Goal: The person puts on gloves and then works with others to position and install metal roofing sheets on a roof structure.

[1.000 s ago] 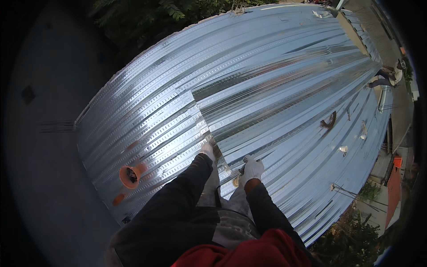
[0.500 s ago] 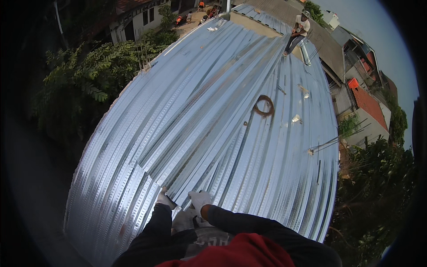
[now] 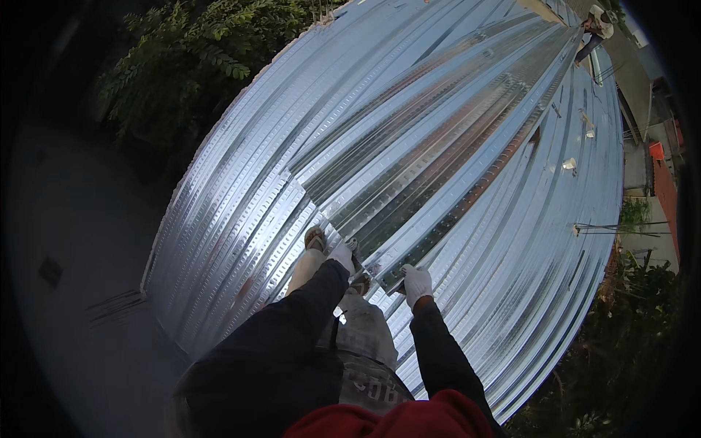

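A long ribbed metal roofing sheet (image 3: 438, 164) stretches from my two hands toward the far right, lying over the other sheets of the roof. My left hand (image 3: 342, 255), in a white glove, closes on the left part of its near end, beside my sandalled foot (image 3: 315, 239). With my right hand (image 3: 418, 283), gloved as well, I grip the near right corner, fingers wrapped over the edge. That corner appears slightly lifted. At the sheet's far end a co-worker (image 3: 600, 28) bends low with arms reaching down; their hands are too small to make out.
The shiny ribbed roof (image 3: 241, 190) drops off at its left edge beside leafy trees (image 3: 197, 44). Small pale scraps (image 3: 569, 165) lie on the right side. Thin rods (image 3: 613, 229) jut out past the right edge, near a red-tiled roof (image 3: 663, 197).
My right hand has moved right, to the sheet's right corner. The sheet has shifted right and spread wider, and the wire coil no longer shows. The co-worker has bent lower. My view has turned left.
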A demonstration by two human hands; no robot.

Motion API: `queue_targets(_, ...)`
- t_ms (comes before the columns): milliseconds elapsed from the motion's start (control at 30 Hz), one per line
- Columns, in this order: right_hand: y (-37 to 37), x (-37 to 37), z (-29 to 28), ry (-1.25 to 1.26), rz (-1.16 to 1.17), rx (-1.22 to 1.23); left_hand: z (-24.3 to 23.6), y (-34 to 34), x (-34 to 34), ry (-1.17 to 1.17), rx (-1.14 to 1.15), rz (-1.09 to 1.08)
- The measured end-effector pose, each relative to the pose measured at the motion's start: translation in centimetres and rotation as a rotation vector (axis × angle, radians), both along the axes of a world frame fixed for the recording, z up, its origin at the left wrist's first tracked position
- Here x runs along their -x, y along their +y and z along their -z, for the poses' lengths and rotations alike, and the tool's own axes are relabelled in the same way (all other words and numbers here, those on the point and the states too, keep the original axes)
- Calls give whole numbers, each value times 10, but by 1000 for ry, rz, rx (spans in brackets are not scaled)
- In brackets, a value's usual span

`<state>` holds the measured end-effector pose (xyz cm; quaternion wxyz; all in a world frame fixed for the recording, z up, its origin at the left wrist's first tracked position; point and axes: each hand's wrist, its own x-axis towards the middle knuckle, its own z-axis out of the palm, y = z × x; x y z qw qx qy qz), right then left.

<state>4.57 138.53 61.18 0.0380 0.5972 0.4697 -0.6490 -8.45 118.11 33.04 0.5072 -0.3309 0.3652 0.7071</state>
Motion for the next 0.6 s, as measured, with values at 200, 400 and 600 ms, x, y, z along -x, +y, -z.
queue_targets(200,-34,-15,18,-134,147,-67,-29,-53,102,-99,253,514)
queue_targets(400,-16,-19,22,-306,-71,-233,195,-102,284,-31,620,104)
queue_targets(600,-16,-24,-6,-738,-105,39,347,-97,390,13,682,-90)
